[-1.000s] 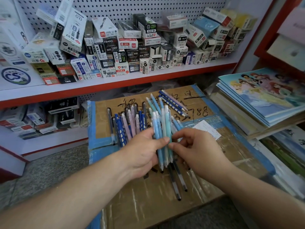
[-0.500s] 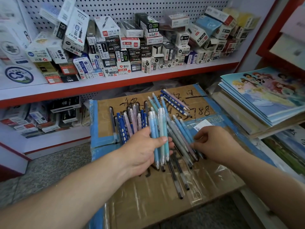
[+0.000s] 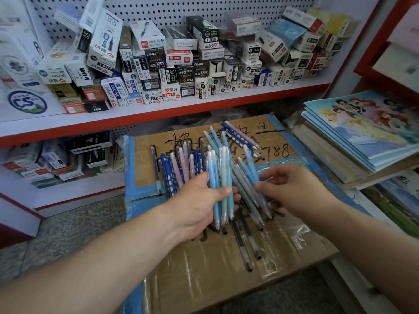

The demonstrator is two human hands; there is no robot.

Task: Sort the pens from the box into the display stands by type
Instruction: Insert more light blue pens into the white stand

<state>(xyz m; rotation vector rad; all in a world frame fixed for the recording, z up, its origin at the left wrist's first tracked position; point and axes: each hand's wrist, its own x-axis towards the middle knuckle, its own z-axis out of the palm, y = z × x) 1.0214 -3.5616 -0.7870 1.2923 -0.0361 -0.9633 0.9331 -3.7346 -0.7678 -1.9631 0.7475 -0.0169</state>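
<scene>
A flattened cardboard box (image 3: 204,268) carries a spread of loose pens. My left hand (image 3: 195,207) grips a bundle of light blue and teal pens (image 3: 221,173), tips pointing down. Just right of it, my right hand (image 3: 297,189) pinches a light blue pen (image 3: 249,166) lying over several grey pens (image 3: 244,193). Dark blue dotted pens (image 3: 169,175) and pink pens (image 3: 181,166) lie behind my left hand. More dark blue dotted pens (image 3: 238,134) lie at the far end. Thin black pens (image 3: 244,245) lie near the front.
A white and red shelf with many stacked pen boxes (image 3: 181,71) stands behind the cardboard. More boxes (image 3: 56,159) fill the lower shelf at left. A pile of illustrated notebooks (image 3: 362,132) sits close on the right. Grey floor (image 3: 68,234) shows at left.
My right hand left the bundle, reached right over the grey and blue pens, and now has its fingertips closed on one. My left hand kept its bundle in place.
</scene>
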